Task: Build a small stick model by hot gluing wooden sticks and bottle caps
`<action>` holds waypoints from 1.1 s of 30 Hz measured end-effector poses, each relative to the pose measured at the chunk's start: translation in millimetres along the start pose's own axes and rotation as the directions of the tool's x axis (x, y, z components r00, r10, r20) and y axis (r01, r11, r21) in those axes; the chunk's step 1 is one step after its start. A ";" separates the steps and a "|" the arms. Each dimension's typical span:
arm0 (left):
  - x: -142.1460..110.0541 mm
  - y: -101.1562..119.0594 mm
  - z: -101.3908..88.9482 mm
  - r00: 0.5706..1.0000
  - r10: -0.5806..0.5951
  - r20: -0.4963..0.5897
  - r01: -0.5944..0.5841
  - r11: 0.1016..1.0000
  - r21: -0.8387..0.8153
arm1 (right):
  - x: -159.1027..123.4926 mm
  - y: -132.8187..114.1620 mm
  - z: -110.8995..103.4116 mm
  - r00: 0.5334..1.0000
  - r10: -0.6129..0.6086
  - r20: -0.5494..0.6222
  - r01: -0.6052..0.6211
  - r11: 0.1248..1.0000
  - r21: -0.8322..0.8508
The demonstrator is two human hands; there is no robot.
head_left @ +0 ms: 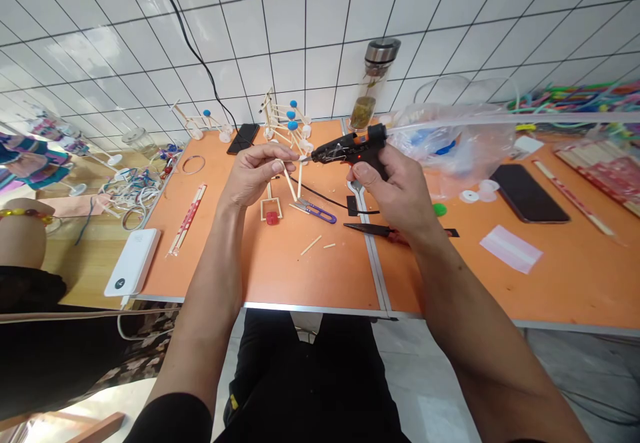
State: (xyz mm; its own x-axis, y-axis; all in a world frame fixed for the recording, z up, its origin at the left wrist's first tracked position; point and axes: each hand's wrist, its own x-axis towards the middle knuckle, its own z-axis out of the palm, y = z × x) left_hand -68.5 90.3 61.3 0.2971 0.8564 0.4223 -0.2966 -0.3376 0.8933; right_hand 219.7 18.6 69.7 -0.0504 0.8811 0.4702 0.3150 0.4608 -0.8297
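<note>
Where our glue gun [345, 149] points: to the left of the frame and slightly down; its long axis slants gently from the rear end, upper right of centre, to the nozzle near the middle.
Glue gun's place: held above the orange table [280, 276], upper centre of the frame, a red light showing on its side.
Stick piece [300, 179]: just left of the nozzle; its two pale sticks run roughly up and down and draw together at the lower end. We cannot tell whether the nozzle touches it.
Our right hand [400, 186]: closed around the gun's handle, right of centre.
Our left hand [257, 169]: thumb and fingertips pinched on the stick piece's upper end, left of centre.
Below the sticks: we see purple-handled snips [314, 209] and, to the left, a red block [271, 218].
Under our right wrist: pliers [370, 229], tips pointing left.
Edges: the table's front edge crosses the lower middle of the frame; the tiled wall [280, 36] fills the top.
Room: orange surface shows between two cut sticks [311, 245] and the front edge; a glass bottle [369, 89] stands close behind the gun, near the wall.
</note>
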 end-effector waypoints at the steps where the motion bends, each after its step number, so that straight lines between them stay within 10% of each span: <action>1: -0.1 -0.5 -0.5 1.000 0.007 0.008 -0.007 1.000 0.005 | 0.0 -0.1 0.0 1.000 -0.001 -0.001 0.001 1.000 -0.004; 33: 0.7 -4.0 -2.8 0.995 0.056 0.087 -0.056 0.998 -0.001 | 1.1 12.4 1.9 0.995 -0.096 -0.029 0.093 0.991 -0.093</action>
State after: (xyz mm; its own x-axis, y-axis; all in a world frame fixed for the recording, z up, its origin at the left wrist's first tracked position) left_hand -69.7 93.4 57.6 0.3579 0.7990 0.4833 -0.3136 -0.3847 0.8682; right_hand 221.8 25.5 59.4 -0.0529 0.8294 0.5562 0.3955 0.5288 -0.7510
